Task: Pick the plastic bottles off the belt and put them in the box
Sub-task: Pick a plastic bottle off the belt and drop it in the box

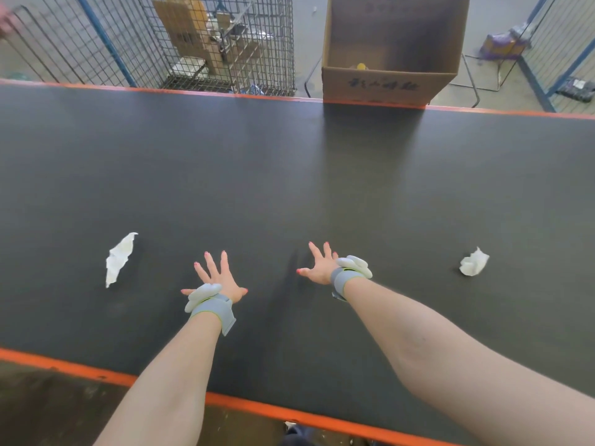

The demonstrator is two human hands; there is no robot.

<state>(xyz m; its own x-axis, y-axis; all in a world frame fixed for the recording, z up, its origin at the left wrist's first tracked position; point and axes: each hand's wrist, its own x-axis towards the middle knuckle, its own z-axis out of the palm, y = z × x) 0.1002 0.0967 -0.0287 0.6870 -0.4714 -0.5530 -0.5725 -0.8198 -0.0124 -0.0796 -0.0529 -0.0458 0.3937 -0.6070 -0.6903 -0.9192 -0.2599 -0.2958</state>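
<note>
On the belt, crumpled paper lies at nine o'clock. Left hand and right hand hover with fingers spread, holding nothing. More paper sits at three; the box stands at twelve. No bottle shows on the belt, so this looks like waiting; the next grasp needs one to arrive.

Even daylight, soft shadows on the belt (box's longest), wide-angle bowing, blurred corners

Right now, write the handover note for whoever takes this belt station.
Left hand and right hand: both open, fingers spread above the belt, holding nothing.
No plastic bottle shows on the belt, only two crumpled white scraps, one left of the hands, one to the right.
The box stands open at the far edge; something yellow lies inside.
Left: wait for bottles.
</note>
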